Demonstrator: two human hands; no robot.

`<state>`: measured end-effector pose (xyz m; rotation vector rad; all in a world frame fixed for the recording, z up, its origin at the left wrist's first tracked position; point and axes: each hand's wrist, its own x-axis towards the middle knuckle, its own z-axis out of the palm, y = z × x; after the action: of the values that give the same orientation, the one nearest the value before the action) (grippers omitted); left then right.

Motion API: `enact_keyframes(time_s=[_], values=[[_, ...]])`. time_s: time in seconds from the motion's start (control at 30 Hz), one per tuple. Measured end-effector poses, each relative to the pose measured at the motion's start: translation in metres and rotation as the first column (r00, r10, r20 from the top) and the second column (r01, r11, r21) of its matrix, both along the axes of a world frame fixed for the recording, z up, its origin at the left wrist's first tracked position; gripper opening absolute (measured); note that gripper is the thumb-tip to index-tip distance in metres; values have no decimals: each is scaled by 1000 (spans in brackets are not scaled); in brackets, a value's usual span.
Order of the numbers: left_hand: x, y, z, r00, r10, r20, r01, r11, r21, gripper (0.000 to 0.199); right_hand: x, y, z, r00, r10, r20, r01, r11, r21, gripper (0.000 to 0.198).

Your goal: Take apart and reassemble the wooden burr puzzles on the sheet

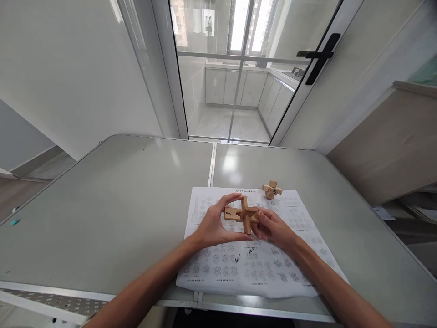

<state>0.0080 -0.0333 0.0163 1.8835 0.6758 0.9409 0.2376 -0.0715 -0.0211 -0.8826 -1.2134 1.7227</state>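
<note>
Between my two hands is a wooden interlocking puzzle (246, 213) made of crossed bars, with a dark mark on its left bar. My left hand (218, 223) spans it, fingers at the top end of the upright bar and thumb at the bottom end. On the other side, my right hand (269, 225) pinches the right end of the puzzle; some of its fingers are hidden behind. The puzzle is held above a printed instruction sheet (266, 278) showing rows of small line drawings. Beyond my right hand, a second wooden puzzle (272, 190) stands at the sheet's far edge.
The sheet lies on a grey folding table (136, 205) with a metal seam down its middle. A glass door (221, 91) with a black handle (319, 57) is behind the table. A small teal object (14, 222) sits at the left edge, and a wooden board (385, 136) leans at right.
</note>
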Motion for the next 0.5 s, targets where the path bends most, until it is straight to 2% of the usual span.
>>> enact_keyframes(time_s=[0.23,0.4,0.5], values=[[1,0,3,1000,26,-2,-26,1000,-15,101,0,2,5,996,-90,28,89,995,40,48],[2,2,-2,999,28,-33,-28,1000,2,102,0,2,11,944,-316,97,300,941,155,34],[3,1,-4,998,22,-54,-22,1000,-6,101,1,4,11,939,-332,93,303,923,239,28]])
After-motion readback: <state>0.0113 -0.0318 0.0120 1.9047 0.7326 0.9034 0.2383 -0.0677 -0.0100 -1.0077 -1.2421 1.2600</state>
